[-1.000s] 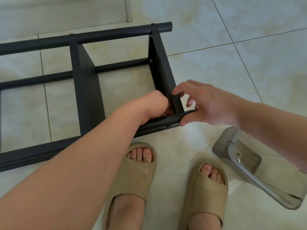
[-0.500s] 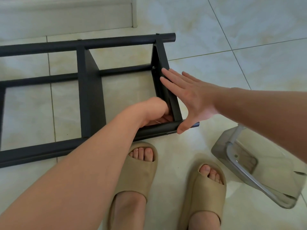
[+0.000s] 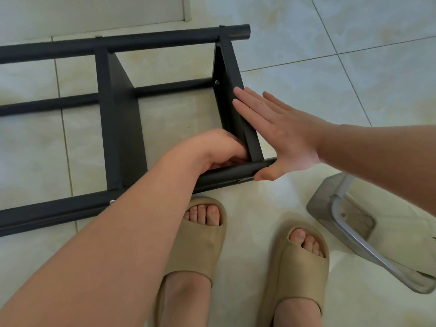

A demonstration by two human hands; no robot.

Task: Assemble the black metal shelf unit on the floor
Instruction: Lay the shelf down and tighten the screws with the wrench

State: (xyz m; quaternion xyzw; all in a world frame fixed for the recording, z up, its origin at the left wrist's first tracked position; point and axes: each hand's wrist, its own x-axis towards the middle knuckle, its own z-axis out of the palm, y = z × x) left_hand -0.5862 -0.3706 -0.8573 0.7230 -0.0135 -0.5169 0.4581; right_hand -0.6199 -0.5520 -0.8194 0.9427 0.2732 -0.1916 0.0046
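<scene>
Black metal shelf unit (image 3: 120,138) lies on its side on the pale tiled floor (image 3: 306,31), reaching from 9 o'clock to the centre of view, just ahead of my beige sandals (image 3: 200,244). Step in hand, by my judgement: fixing the flat black end panel (image 3: 232,90) to the near round black tube rail (image 3: 236,172) at their corner joint. My right hand (image 3: 278,135), entering from 3 o'clock, is spread flat, fingers straight against the panel's outer face and thumb on the tube end, bracing it. My left hand (image 3: 221,149), entering from 7 o'clock, is tucked inside the corner with fingers curled. Whether they pinch a fastener or merely grip the tube I cannot tell, as the knuckles hide it. A small screw head (image 3: 217,82) shows near the panel's far end, toward 12 o'clock. The next move calls for firm right-hand pressure, holding the panel square to the tube while the left seats the fastener.
</scene>
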